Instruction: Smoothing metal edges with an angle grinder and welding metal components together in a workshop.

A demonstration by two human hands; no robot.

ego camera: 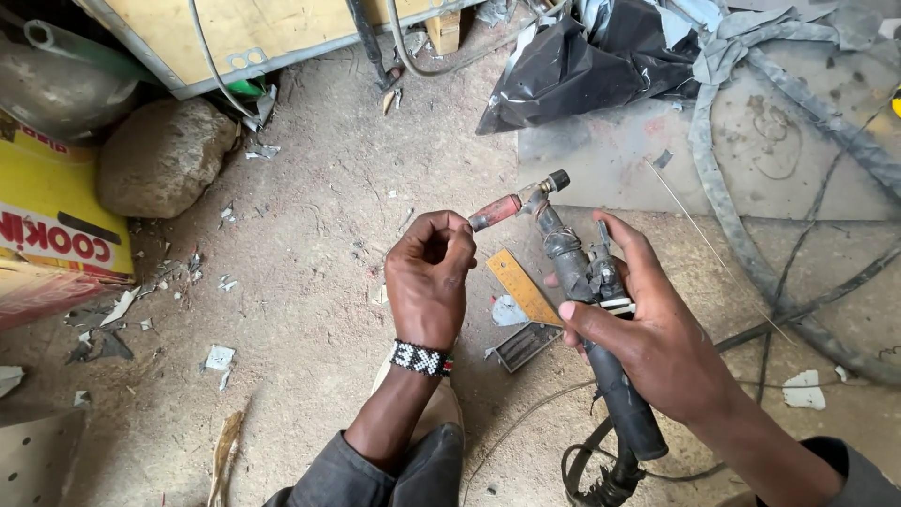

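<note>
The right hand (648, 338) wraps its fingers around the black taped handle of a welding torch (587, 310), held tilted above the dirt floor (310, 216), its hose trailing down toward the person. The left hand (430, 277), a beaded bracelet (421, 358) at the wrist, pinches its fingers closed on the red part at the torch's head (495, 211). Just below the 2 hands lie a yellow ruler (522, 284) and a small dark metal piece (526, 345). A large stone (164, 155) sits well apart, near a yellow box (52, 202).
</note>
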